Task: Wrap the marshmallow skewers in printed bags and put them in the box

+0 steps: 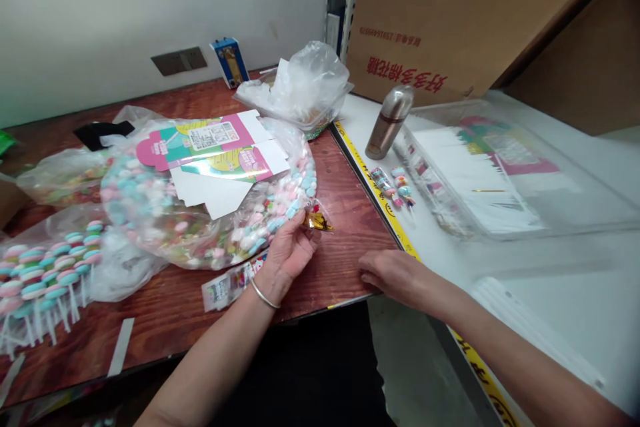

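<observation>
A right hand [393, 271], fingers curled, rests by the table [347, 203] edge, its hold impossible to tell; the left hand [291, 247] pinches a shiny packet [319, 219], which a slack grip could drop among bagged sweets [254, 232] just beyond.

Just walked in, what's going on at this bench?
A person's left hand is pinching a small gold-and-clear packet above the wooden table. The right hand is near the table's edge, fingers curled, with nothing visible in it. Beyond the left hand, printed cardboard lies on pastel sweets in clear plastic. On the white surface to the right are a metallic flask, wrapped sweets and a clear bin.
</observation>
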Motion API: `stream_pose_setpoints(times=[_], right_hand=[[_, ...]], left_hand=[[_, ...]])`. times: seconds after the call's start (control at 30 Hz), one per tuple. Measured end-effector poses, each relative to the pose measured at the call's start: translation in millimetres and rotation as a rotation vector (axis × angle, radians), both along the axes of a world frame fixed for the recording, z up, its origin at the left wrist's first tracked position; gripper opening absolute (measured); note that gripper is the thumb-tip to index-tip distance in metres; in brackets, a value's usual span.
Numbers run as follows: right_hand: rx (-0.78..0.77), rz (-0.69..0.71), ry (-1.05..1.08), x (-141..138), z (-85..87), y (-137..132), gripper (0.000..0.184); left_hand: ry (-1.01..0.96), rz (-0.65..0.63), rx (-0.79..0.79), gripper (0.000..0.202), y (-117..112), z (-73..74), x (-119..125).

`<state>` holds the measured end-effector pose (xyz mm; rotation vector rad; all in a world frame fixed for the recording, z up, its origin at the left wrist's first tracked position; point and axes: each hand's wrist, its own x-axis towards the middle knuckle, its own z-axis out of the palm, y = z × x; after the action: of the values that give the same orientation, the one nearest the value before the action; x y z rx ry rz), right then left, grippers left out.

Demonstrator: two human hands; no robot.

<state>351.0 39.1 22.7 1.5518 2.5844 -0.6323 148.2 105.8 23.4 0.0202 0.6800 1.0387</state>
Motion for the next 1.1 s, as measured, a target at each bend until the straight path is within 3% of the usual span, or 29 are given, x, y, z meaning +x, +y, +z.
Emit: stream_pose_setpoints(times=[0.1,0.23,0.33,0.43,0.6,0.83,0.97,1.1], right_hand=[[0.107,-0.154,0.206,-7,3.7,-2,0.021],[0.478,-0.507,0.672,-34,13.3,-14,0.022],[0.678,-0.506,0.692,-52,21.0,-20,0.025],[0.7,-0.448,0.62,-60,23.3,-16,0.029],[0.517,-0.469,0.546,-55,16.6,-6,0.028],[0.183,-0.496,0.584,-44,14.1,0,0.025],[-0.109,-0.497,0.662,-40,13.6,4,0.024],[-0.417,-0.541,0.873,-41,16.1,6,0.03]], left_hand=[[-0.028,0.011,0.006,0.02,-2,-0.9,0],[-0.065,0.021,0.034,0.014,-5,-8.8,1],[-0.076,0.01,0.064,0.009,-10,-14.7,3],[-0.072,-0.037,0.136,0.01,-17,-15.4,5],[0.037,-0.117,0.232,0.019,-26,-13.7,7],[0.213,-0.16,0.271,0.026,-22,-27.2,6],[0.258,-0.176,0.275,0.027,-16,-31.3,3],[0.236,-0.223,0.285,0.027,-12,-32.6,-2]])
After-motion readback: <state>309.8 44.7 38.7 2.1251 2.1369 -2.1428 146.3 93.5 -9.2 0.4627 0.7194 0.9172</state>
